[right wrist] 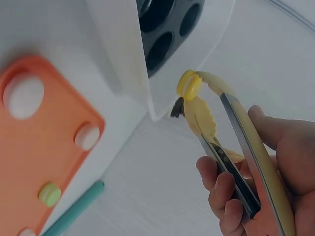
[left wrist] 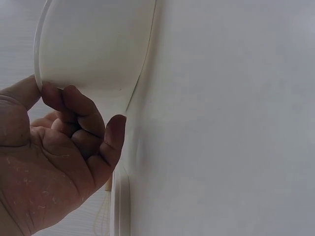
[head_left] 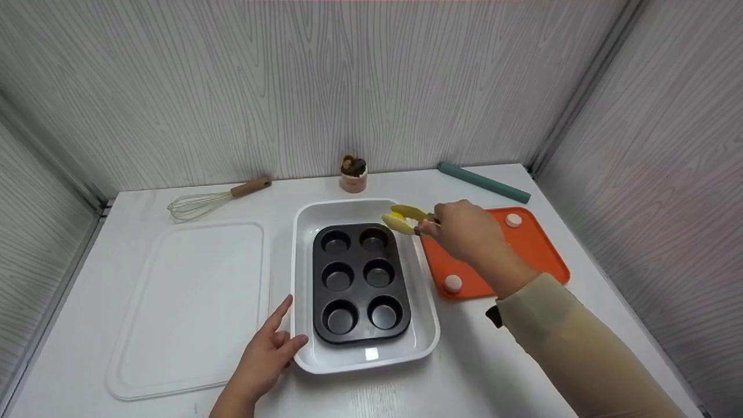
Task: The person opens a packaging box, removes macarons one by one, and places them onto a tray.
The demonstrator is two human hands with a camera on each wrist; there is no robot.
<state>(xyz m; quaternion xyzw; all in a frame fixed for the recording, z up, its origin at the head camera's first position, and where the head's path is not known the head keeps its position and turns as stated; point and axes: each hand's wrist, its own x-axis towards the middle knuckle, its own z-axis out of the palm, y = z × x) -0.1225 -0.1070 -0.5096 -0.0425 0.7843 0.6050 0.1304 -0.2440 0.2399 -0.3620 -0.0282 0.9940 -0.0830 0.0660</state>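
Observation:
My right hand [head_left: 470, 229] grips yellow tongs [right wrist: 251, 162], whose tips pinch a small yellow macaron [right wrist: 189, 85]. In the head view the tongs' tips are over the far right part of a white rectangular tub [head_left: 297, 261]. A dark muffin tin [head_left: 359, 284] with several round cups sits inside the tub; the cups look bare. My left hand [head_left: 264, 357] holds the tub's near left rim, its thumb over the edge and curled fingers against the outer wall, as the left wrist view [left wrist: 59, 147] shows.
An orange tray [head_left: 534, 255] with a few macarons [head_left: 453, 283], one of them green [right wrist: 49, 194], lies right of the tub. A white lid [head_left: 191, 307] lies left. Along the back are a whisk [head_left: 220, 198], a decorated cup [head_left: 353, 177] and a teal rod [head_left: 484, 183].

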